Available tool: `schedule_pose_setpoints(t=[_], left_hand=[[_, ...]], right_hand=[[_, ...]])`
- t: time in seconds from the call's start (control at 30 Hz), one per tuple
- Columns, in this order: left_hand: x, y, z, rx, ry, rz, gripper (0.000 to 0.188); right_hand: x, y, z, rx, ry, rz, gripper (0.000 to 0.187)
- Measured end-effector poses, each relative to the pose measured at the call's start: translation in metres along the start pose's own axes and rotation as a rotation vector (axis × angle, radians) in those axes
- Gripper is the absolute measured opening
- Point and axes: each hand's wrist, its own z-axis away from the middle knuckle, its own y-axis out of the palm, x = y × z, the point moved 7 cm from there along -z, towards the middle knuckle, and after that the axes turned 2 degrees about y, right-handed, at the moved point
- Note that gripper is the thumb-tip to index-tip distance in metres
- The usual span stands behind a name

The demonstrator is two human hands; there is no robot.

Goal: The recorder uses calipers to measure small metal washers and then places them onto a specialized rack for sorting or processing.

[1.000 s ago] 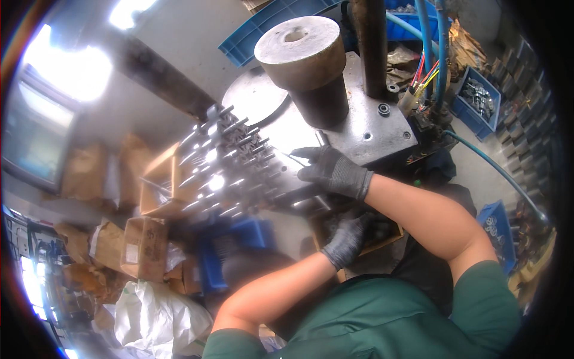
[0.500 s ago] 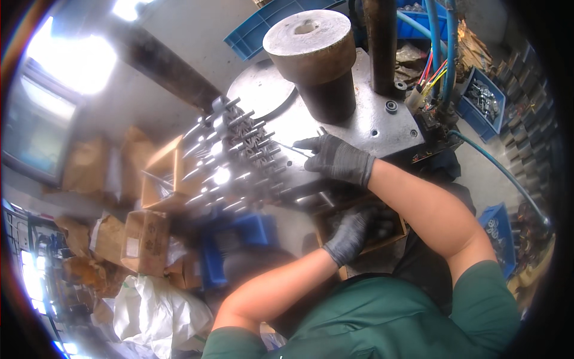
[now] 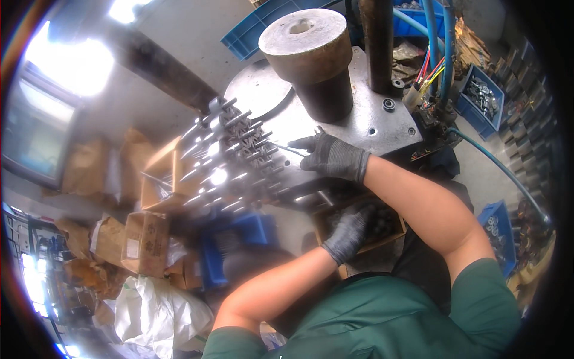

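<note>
My right hand, in a dark grey glove, rests on the grey steel machine table and pinches a thin metal pin that points toward a rack of several upright metal pins. That rack is blurred. My left hand, also gloved, reaches down into a cardboard box of small dark parts below the table edge; whether it grips anything there cannot be told. A thick brown cylinder stands on the table just beyond my right hand.
A steel column rises behind the cylinder, with blue hoses and coloured wires beside it. Blue bins of metal parts sit at the right, another blue bin under the rack. Cardboard boxes and a white plastic bag lie at the left.
The view has shifted slightly. My right hand has slid a little left along the table toward the pin rack, and my left hand has stayed low in the parts box.
</note>
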Motion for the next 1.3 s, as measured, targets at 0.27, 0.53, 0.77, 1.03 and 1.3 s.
schedule_pose_setpoints(t=[0.27,0.53,0.77,1.03,1.3], left_hand=[[0.013,-0.010,-0.006,-0.057,0.037,0.036,0.019],[0.026,-0.034,-0.033,0.094,0.394,-0.978,0.019],[0.011,-0.016,-0.009,0.072,0.123,-0.457,0.023],[0.009,-0.006,-0.004,-0.025,-0.007,-0.136,0.032],[0.000,-0.002,-0.001,-0.002,0.055,-0.107,0.026]], right_hand=[[0.006,0.003,0.002,-0.070,-0.012,0.190,0.058],[0.002,0.043,-0.001,0.071,0.156,0.110,0.059],[0.023,0.018,0.022,-0.020,0.055,-0.418,0.052],[0.014,-0.016,0.039,-0.316,0.155,0.883,0.054],[-0.006,-0.040,0.062,-0.470,0.140,0.841,0.054]])
